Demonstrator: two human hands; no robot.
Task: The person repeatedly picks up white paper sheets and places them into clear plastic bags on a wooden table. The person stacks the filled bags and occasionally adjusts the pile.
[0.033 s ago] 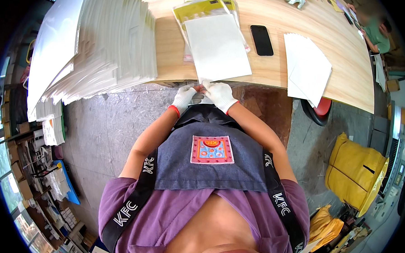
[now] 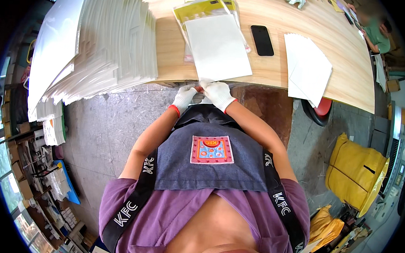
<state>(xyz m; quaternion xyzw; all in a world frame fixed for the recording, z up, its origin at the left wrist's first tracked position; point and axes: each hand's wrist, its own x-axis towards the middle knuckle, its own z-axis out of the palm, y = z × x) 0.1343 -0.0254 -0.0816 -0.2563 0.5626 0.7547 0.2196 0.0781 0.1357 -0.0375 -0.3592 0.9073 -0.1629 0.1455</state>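
Remotely, I saw the red-cuffed, white-knit-gloved left hand (image 2: 185, 97) and matching right hand (image 2: 218, 95) close together; I couldn't tell whether either gripped anything. Just beyond, a smooth white rectangular sheet (image 2: 219, 48) lay on the pale wood-grain tabletop (image 2: 268, 69). The right hand had edged slightly leftward.

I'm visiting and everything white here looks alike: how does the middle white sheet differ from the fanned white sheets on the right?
The middle white sheet shows one neat rectangle; the fanned white sheets spread in overlapping layers. The middle white sheet lies over yellow-and-clear packets, the fanned white sheets on the wooden table. The middle white sheet is near the right hand; the fanned white sheets lie farther off. Both look flat.
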